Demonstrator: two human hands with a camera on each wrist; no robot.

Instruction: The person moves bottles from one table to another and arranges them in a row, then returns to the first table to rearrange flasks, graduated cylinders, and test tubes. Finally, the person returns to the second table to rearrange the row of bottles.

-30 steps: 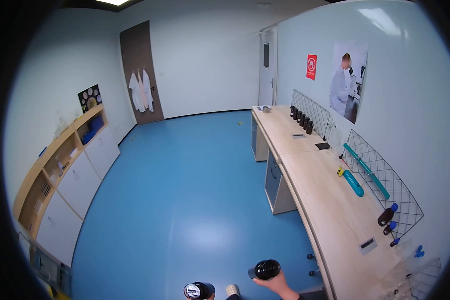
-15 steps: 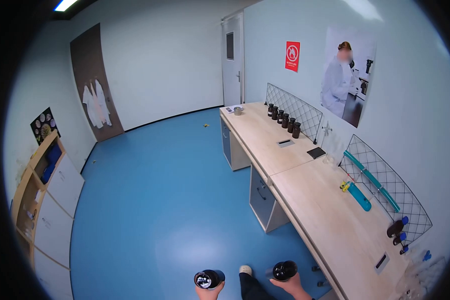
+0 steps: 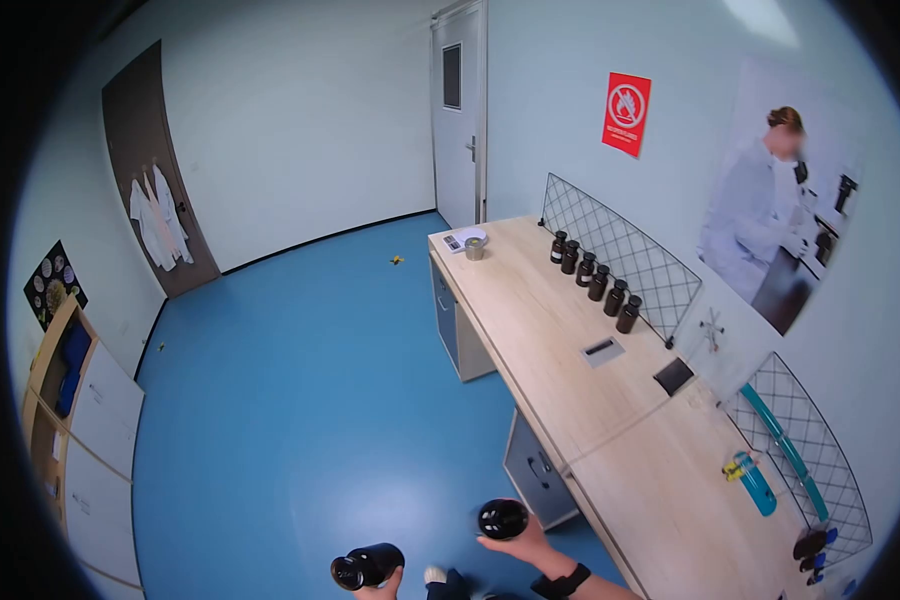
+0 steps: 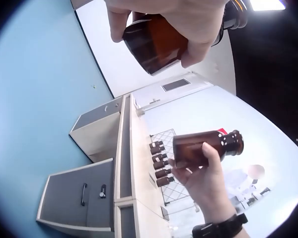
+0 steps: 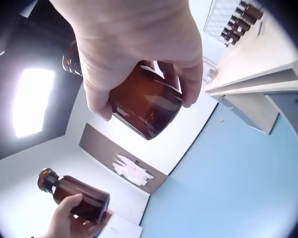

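Note:
Each hand holds a dark brown glass bottle over the blue floor, left of the bench. In the head view the left hand [image 3: 380,590] grips one bottle [image 3: 368,566] low in the picture, and the right hand [image 3: 526,545] grips the other [image 3: 502,519], nearer the bench edge. The left wrist view has the left hand [image 4: 174,20] curled round its amber bottle [image 4: 156,44]; beyond, the right hand holds its stoppered bottle [image 4: 198,148]. Fingers and thumb of the right hand [image 5: 134,44] wrap its bottle [image 5: 146,101] in the right wrist view.
A long wooden bench [image 3: 530,330] runs along the right, with several brown bottles [image 3: 597,282] in a row by a wire grid, a small metal cup [image 3: 474,249], a black pad [image 3: 673,376] and a teal item [image 3: 756,484]. Cabinets [image 3: 100,400] stand left.
The view has turned and come closer to the bench's far end and its row of bottles. Both hands still grip their bottles, and more of the right forearm with its black wristband shows.

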